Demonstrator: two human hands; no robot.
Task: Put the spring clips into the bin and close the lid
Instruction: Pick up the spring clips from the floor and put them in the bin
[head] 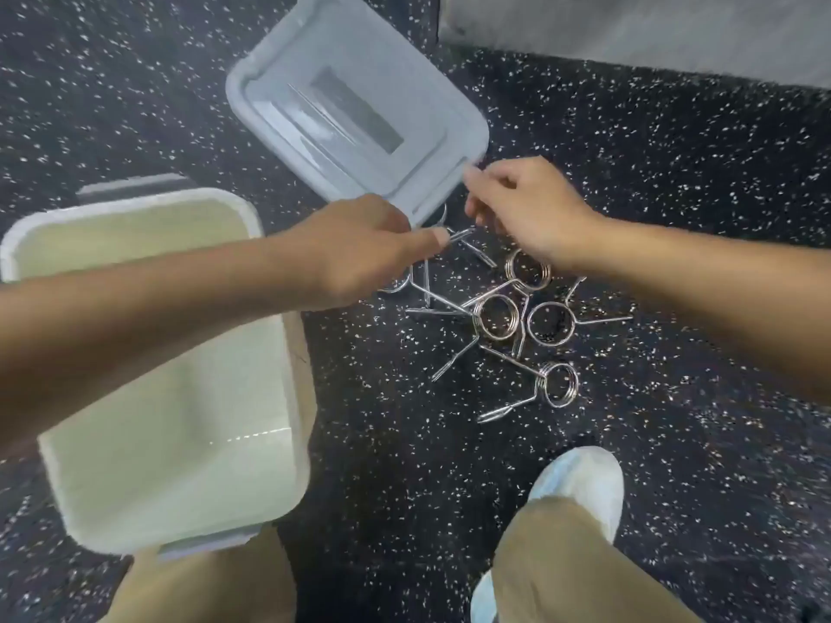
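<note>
Several chrome spring clips (494, 323) lie in a loose pile on the dark speckled floor, right of an open, empty, pale bin (180, 465). The grey lid (288, 65) lies flat on the floor beyond the pile, one corner over a clip. My left hand (359, 249) reaches across the bin's rim and pinches the handle of a clip (463, 233) at the pile's far edge. My right hand (526, 209) hovers over the same spot, fingers curled near the lid's corner; what it grips is hidden.
My legs in tan trousers and a foot in a blue shoe cover (580, 483) stand near the pile's front. A grey wall base (652, 29) runs along the far right. Speckled floor (697, 195) surrounds the items.
</note>
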